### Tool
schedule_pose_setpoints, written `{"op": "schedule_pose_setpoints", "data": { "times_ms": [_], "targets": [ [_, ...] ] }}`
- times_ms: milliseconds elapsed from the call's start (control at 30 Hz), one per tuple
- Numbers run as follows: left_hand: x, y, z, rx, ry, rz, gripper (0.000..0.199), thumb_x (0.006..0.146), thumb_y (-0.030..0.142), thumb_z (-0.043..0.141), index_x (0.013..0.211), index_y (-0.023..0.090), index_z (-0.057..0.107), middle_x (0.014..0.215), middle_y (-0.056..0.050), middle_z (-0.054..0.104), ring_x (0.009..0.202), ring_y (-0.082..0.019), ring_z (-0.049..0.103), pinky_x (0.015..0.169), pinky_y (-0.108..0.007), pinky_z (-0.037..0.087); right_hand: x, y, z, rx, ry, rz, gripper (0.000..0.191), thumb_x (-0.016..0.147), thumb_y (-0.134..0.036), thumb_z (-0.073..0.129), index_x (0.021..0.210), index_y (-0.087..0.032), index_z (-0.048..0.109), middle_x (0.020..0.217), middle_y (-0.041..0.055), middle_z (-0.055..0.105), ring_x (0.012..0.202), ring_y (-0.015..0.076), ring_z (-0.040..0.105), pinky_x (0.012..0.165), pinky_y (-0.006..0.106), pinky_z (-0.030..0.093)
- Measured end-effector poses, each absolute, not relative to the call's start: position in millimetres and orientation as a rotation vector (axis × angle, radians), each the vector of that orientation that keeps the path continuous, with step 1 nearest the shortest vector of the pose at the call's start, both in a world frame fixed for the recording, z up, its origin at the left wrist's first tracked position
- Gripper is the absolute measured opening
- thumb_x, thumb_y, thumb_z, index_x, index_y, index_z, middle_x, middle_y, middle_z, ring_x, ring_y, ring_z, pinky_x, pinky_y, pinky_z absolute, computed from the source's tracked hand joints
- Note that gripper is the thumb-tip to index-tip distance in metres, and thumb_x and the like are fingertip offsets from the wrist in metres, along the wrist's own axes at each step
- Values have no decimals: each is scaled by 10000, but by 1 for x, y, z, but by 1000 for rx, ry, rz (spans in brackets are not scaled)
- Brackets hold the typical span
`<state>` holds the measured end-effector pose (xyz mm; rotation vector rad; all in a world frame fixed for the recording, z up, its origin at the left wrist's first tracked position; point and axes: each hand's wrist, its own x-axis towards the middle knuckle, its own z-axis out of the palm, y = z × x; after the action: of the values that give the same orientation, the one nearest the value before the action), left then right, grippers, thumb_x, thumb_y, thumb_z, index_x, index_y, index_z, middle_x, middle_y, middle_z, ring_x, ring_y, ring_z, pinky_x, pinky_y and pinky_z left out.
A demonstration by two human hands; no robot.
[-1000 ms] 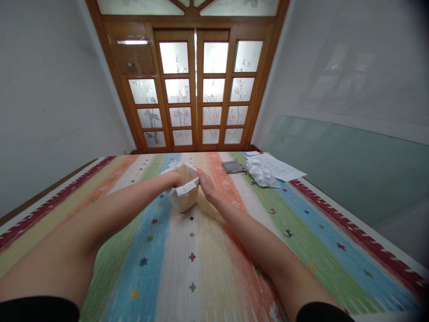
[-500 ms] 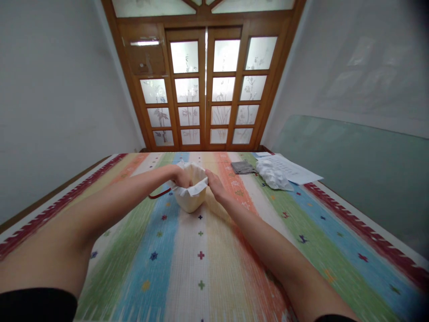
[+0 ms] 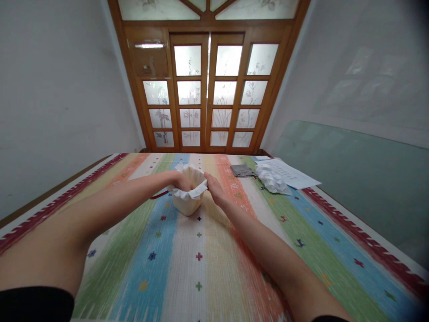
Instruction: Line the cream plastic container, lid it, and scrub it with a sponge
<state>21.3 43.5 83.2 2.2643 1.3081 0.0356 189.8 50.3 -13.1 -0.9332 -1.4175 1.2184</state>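
A small cream container (image 3: 186, 206) stands on the striped cloth in front of me. A white liner (image 3: 196, 192) is folded outward over its rim. My left hand (image 3: 182, 180) reaches down inside it, and its fingertips are hidden there. My right hand (image 3: 213, 187) holds the right side of the rim, where the liner turns over; most of its fingers are out of sight behind the edge. Part of a thin dark red loop (image 3: 159, 195) shows at the container's left, below my left wrist.
On the far right of the striped tablecloth (image 3: 214, 268) lie a folded grey cloth (image 3: 241, 170), crumpled white plastic (image 3: 272, 180) and printed paper sheets (image 3: 298, 173). Walls flank the table, a pale green panel (image 3: 348, 165) leans at right, and wooden glazed doors (image 3: 207, 114) stand beyond.
My left hand has shifted slightly within the container. The container and my right hand sit a little further left and lower in view; the camera has also tilted slightly.
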Motion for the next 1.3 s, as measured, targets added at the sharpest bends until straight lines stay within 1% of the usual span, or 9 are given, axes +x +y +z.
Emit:
{"op": "schedule_pose_setpoints", "data": {
  "times_ms": [100, 200, 433, 533, 633, 733, 1033, 1167, 1300],
  "targets": [
    [8, 40, 110, 2183, 1136, -165, 229, 762, 312, 650, 896, 187, 787, 862, -47, 773, 806, -217, 705, 758, -285, 549, 191, 48, -4, -912, -1484, 1078, 450, 942, -612, 466, 965, -218, 682, 982, 51, 730, 944, 235, 644, 914, 370, 506],
    [-7, 36, 129, 2413, 1203, 159, 312, 893, 318, 504, 990, 178, 766, 980, -61, 773, 920, -201, 706, 878, -278, 525, 193, 36, 15, -894, -1555, 782, 453, 994, -545, 462, 1207, -225, 701, 1301, 98, 705, 1238, 258, 615, 1126, 419, 428],
    [-41, 25, 91, 2459, 1166, 756, 465, 963, 447, 532, 1304, 172, 688, 1406, -129, 674, 1340, -274, 595, 1216, -410, 380, 182, -19, 47, -642, -1832, 558, 388, 1056, -462, 454, 1321, -288, 678, 1413, 80, 644, 1387, 273, 539, 1238, 474, 363],
    [-48, 16, 66, 2195, 1188, 938, 497, 974, 476, 540, 1369, 198, 656, 1470, -104, 642, 1402, -270, 554, 1252, -426, 346, 173, -38, 31, -717, -1782, 552, 451, 1058, -501, 456, 1434, -301, 604, 1586, 81, 499, 1519, 286, 404, 1293, 522, 278],
    [-48, 7, 48, 1895, 1244, 1135, 538, 982, 486, 513, 1420, 191, 615, 1492, -97, 625, 1364, -271, 582, 1200, -432, 422, 169, -44, 9, -790, -1796, 502, 630, 1033, -565, 507, 1597, -295, 426, 1751, 77, 225, 1634, 301, 170, 1333, 558, 164],
    [-41, 1, 31, 1719, 1272, 1283, 602, 965, 533, 516, 1448, 179, 582, 1506, -115, 608, 1358, -289, 587, 1146, -422, 480, 170, -35, -4, -817, -1824, 481, 748, 1021, -623, 505, 1667, -312, 289, 1779, 60, 133, 1656, 296, 67, 1341, 566, 127],
    [-3, -7, -10, 1626, 1184, 1562, 922, 953, 704, 525, 1656, 200, 208, 1656, -177, 415, 1517, -295, 445, 1209, -419, 434, 185, 8, -31, -795, -1794, 536, 937, 980, -822, 278, 1710, -257, 118, 1782, 100, 124, 1659, 282, 46, 1339, 545, 110],
    [5, -10, -15, 1699, 1270, 1476, 892, 967, 717, 506, 1639, 181, 266, 1591, -186, 494, 1556, -293, 382, 1242, -420, 391, 187, 9, -39, -780, -1761, 601, 973, 968, -840, 275, 1711, -246, 69, 1786, 112, 90, 1660, 281, 34, 1340, 534, 88],
    [11, -9, -18, 1684, 1275, 1478, 883, 918, 653, 646, 1614, 218, 321, 1576, -163, 508, 1545, -291, 393, 1287, -451, 310, 183, 12, -38, -767, -1720, 658, 1003, 955, -861, 253, 1708, -229, 54, 1769, 132, 159, 1656, 289, 61, 1334, 541, 128]
  ]
}}
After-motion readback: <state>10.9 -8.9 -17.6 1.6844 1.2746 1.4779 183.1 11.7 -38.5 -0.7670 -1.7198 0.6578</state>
